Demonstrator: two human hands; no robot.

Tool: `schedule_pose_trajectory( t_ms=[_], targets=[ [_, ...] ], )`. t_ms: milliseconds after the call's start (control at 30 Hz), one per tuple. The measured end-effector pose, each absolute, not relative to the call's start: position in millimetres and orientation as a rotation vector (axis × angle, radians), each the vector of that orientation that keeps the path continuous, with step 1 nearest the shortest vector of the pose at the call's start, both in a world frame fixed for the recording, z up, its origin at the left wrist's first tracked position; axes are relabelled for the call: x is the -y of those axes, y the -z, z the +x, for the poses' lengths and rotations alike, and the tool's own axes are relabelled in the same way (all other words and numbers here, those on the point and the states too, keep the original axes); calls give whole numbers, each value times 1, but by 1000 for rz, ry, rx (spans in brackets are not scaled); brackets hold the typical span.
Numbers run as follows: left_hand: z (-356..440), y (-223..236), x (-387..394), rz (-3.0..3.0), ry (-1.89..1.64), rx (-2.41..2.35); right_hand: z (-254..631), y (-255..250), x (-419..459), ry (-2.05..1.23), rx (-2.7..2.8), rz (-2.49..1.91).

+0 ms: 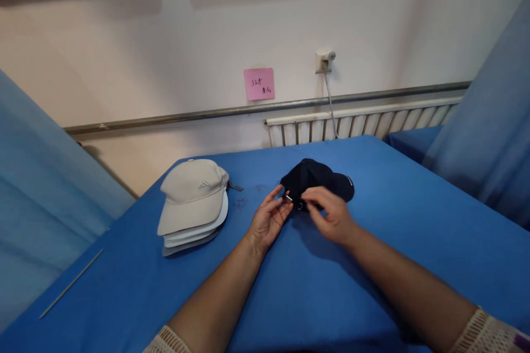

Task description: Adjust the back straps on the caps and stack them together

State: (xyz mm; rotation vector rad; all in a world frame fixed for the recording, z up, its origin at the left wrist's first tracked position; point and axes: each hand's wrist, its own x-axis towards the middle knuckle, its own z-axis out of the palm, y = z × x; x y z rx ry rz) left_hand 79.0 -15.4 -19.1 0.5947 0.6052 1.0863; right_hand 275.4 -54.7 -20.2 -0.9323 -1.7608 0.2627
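Observation:
A dark navy baseball cap point(308, 174) rests on the blue-covered table, its brim pointing right. Along its near edge a back strap with a small metal buckle point(289, 198) faces me. My left hand point(268, 219), palm turned up, has its thumb and fingers closed around the buckle end of the strap. At the strap's other side, my right hand point(330, 214) is closed in a pinch close to the cap's edge; its fingertips are slightly blurred, and the strap between them is mostly hidden. A small shiny ring point(300, 206) shows between the two hands.
Left of my hands stands a stack of pale caps, a beige cap point(192, 187) on top, its dark strap end sticking out right. A thin stick point(71, 284) lies at the table's left edge. Behind are a radiator point(364, 123), a metal pipe point(199, 115) and a plugged-in cable point(330, 100).

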Motion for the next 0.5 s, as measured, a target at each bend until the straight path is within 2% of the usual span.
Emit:
schedule_pose_trajectory(
  t_ms=[133,267,400,500],
  targets=[
    [81,20,20,632,-1081,-647,246,38,47,-234,1907,-1052],
    [81,24,17,826,-982,-869,259,59,27,-433,1952,-1203],
    [80,26,14,1579,-1031,-1309,265,59,29,-472,2025,-1218],
    [81,25,17,2227,-1040,-1249,262,55,33,-461,2058,-1248]
  ],
)
